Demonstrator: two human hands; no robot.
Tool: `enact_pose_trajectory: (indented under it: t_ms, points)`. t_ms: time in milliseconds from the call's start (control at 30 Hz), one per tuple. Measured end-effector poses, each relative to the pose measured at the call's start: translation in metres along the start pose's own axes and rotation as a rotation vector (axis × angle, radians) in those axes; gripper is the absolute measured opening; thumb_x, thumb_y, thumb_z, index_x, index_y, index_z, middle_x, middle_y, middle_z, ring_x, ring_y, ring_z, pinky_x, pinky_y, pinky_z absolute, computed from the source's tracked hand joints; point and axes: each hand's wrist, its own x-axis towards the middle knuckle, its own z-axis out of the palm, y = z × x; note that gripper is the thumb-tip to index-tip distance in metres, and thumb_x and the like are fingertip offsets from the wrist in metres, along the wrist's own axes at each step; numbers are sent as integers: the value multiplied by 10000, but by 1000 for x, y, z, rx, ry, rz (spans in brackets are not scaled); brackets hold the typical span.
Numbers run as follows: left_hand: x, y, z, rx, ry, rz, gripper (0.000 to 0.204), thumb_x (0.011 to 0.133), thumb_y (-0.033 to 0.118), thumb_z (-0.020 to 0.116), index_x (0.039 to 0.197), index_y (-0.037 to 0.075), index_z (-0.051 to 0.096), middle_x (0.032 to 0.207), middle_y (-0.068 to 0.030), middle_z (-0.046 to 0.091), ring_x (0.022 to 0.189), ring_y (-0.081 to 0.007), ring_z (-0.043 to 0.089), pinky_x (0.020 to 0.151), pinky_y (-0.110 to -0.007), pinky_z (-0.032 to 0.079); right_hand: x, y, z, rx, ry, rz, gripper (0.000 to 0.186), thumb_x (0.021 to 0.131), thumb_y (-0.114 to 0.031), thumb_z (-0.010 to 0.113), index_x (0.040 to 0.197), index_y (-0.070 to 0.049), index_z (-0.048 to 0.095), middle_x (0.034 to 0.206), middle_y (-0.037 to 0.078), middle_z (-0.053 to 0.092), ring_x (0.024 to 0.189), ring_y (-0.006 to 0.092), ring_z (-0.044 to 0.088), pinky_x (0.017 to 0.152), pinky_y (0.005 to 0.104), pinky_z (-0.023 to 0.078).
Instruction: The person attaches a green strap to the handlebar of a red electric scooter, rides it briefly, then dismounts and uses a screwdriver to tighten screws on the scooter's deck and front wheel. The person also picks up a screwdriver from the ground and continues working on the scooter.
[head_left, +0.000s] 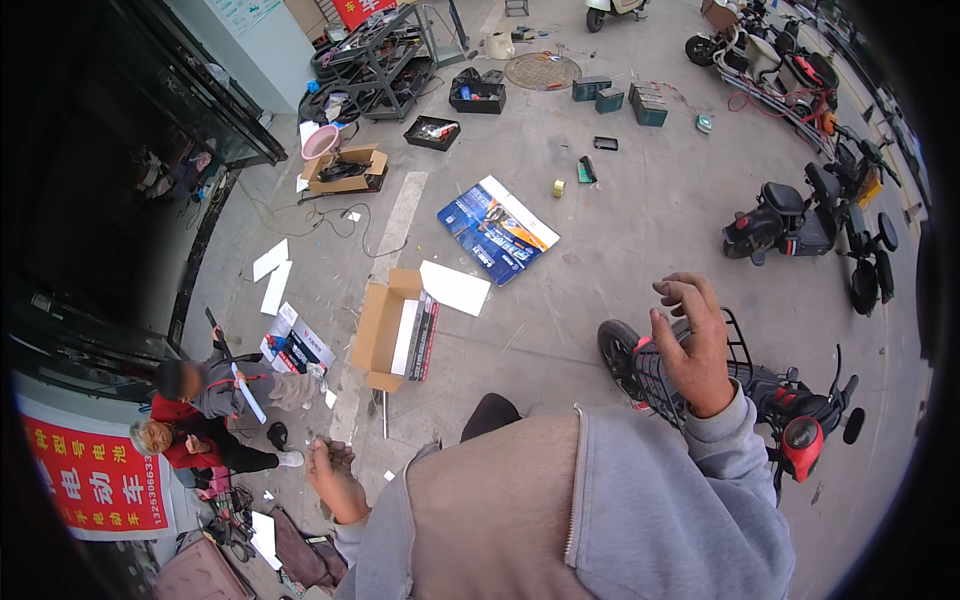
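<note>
My right hand (695,345) is raised at chest height on the right, fingers bent and apart, thumb spread, with nothing in it. In the picture it overlaps the black wire basket of an electric scooter (790,415), but I see no contact. My left hand (335,480) hangs low at the left, its fingers loosely curled and apart, and I see nothing in it. Ahead on the ground stands an open cardboard box (378,335) with a white panel inside. Beyond it lie a white sheet (455,288) and a flattened blue printed carton (497,230).
Two people (200,430) are at the left by the doorway, one with a long strip. Dark green batteries (648,105), black trays (432,133), a tape roll (559,187) and a tool cart (385,65) stand farther off. Parked scooters (800,215) line the right side.
</note>
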Motion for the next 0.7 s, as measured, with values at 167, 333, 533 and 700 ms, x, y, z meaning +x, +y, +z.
enact_pose_trajectory:
  t_ms: [167, 333, 533, 700]
  points:
    - [117, -11, 122, 44, -103, -54, 206, 996, 256, 582, 958, 54, 590, 779, -43, 630, 690, -137, 600, 665, -275, 482, 101, 32, 65, 11, -10, 77, 264, 829, -29, 678, 1088, -12, 632, 1140, 159, 613, 940, 265, 625, 775, 349, 507]
    - [243, -3, 287, 8, -222, -103, 183, 999, 229, 581, 961, 52, 602, 775, -40, 629, 680, -132, 597, 670, -272, 488, 233, 71, 96, -118, 91, 237, 237, 855, 0, 652, 1092, 0, 635, 1138, 141, 621, 901, 245, 627, 763, 340, 497]
    - [367, 26, 505, 106, -474, -114, 188, 999, 215, 577, 966, 33, 609, 782, -47, 646, 694, -128, 600, 680, -270, 490, 356, 117, 102, -200, 162, 403, 230, 877, -13, 647, 1105, 9, 626, 1134, 133, 618, 875, 233, 623, 767, 333, 494]
    - [432, 18, 688, 177, -671, -101, 198, 1003, 222, 567, 970, 31, 604, 789, -51, 648, 704, -134, 604, 691, -272, 489, 437, 193, 104, -266, 239, 601, 186, 902, -29, 633, 1082, 17, 620, 1110, 133, 615, 872, 227, 622, 739, 327, 496]
